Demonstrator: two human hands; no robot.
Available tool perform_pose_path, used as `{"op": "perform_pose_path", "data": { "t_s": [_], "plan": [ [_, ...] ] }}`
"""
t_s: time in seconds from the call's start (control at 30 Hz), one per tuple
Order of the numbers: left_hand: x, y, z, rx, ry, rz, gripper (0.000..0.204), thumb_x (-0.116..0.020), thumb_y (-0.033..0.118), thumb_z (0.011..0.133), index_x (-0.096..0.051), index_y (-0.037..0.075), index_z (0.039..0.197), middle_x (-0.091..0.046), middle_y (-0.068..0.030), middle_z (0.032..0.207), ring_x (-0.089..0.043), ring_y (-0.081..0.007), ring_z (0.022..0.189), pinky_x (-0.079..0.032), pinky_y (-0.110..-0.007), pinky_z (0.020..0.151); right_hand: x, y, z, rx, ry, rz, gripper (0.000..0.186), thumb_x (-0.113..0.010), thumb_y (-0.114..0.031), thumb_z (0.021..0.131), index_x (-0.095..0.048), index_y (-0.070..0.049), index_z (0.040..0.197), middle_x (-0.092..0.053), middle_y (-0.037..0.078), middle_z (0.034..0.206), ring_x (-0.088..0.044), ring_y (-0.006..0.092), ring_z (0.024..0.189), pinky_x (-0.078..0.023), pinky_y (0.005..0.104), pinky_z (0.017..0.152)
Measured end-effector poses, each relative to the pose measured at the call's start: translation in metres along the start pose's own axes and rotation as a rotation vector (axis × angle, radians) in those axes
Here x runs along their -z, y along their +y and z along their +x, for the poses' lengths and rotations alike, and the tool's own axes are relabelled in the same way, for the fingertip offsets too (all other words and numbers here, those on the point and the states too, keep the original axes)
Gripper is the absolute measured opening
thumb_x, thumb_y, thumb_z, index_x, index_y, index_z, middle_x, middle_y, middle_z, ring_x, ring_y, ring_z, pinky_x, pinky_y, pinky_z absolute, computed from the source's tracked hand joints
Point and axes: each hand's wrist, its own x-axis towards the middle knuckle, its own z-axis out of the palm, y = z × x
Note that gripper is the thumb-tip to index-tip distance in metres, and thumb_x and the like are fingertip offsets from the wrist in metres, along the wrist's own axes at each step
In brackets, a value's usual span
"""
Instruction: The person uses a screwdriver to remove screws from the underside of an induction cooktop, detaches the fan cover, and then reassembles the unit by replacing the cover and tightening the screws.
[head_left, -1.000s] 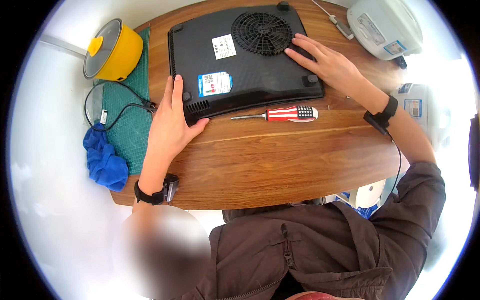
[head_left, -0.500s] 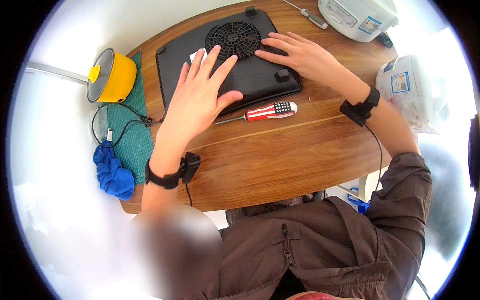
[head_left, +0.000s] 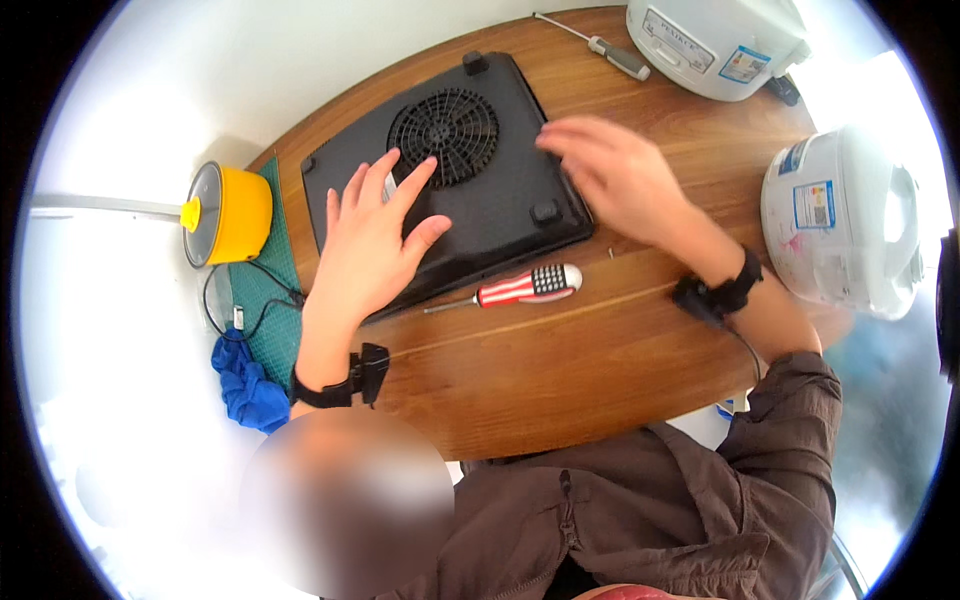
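A black flat appliance, likely an induction cooker, lies upside down on the table, its round fan grille and feet facing up. Over its left part my left hand is open, fingers spread, fingertips by the grille's lower edge. Beside the right edge of the appliance is my right hand, slightly blurred, its fingers stretched out close together with nothing visible in them. Whether it touches the edge cannot be told. A screwdriver with a red, white and black handle lies in front of the appliance.
At the left, a yellow pot stands by a green cutting mat, near a black cable and a blue cloth. Two white cookers stand at the right, with a grey-handled screwdriver at the back. A small screw lies near the appliance.
My right hand has drawn away from the grille to the appliance's right edge, its fingers coming together. My left hand stays spread over the appliance. The whole view has shifted.
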Motion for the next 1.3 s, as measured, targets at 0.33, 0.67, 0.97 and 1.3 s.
{"op": "perform_pose_path", "data": {
  "t_s": [0.33, 0.67, 0.97, 1.3],
  "plan": [
    [-0.033, -0.03, 0.051, -0.014, 0.113, -0.013, 0.072, -0.043, 0.065, 0.103, -0.036, 0.026, 0.162, -0.022, -0.0163, 0.17, -0.02, -0.0478, 0.155, -0.015, -0.068, 0.122, -0.008, 0.003, -0.013, 0.044, -0.05, 0.169, 0.025, -0.074, -0.011, 0.087, -0.07, -0.002, 0.11, -0.062, 0.012, 0.134, -0.062, 0.0319, 0.121, -0.055, 0.0396, 0.101],
    [-0.031, -0.025, 0.057, 0.003, 0.103, -0.07, 0.074, -0.05, 0.065, 0.099, -0.04, 0.024, 0.16, -0.022, -0.016, 0.17, -0.019, -0.049, 0.154, -0.016, -0.072, 0.119, -0.005, 0.013, -0.01, 0.018, -0.093, 0.184, 0.026, -0.076, -0.012, 0.085, -0.073, -0.003, 0.109, -0.065, 0.01, 0.135, -0.061, 0.0282, 0.126, -0.054, 0.039, 0.104],
    [-0.031, -0.017, 0.055, 0.011, 0.117, -0.024, 0.072, -0.045, 0.061, 0.103, -0.039, 0.019, 0.161, -0.023, -0.017, 0.17, -0.02, -0.0468, 0.155, -0.014, -0.066, 0.122, -0.005, 0.014, -0.008, 0.005, -0.131, 0.179, 0.028, -0.078, -0.013, 0.083, -0.075, -0.005, 0.11, -0.066, 0.009, 0.135, -0.062, 0.0269, 0.126, -0.053, 0.0395, 0.106],
    [-0.037, -0.022, 0.053, 0.001, 0.186, -0.041, 0.07, -0.06, 0.052, 0.096, -0.042, 0.026, 0.159, -0.026, -0.017, 0.168, -0.024, -0.0518, 0.15, -0.021, -0.076, 0.114, -0.001, 0.013, -0.009, 0.029, -0.184, 0.125, 0.029, -0.076, -0.014, 0.087, -0.076, -0.007, 0.115, -0.065, 0.007, 0.141, -0.063, 0.0281, 0.127, -0.045, 0.0502, 0.115]
  ]
}}
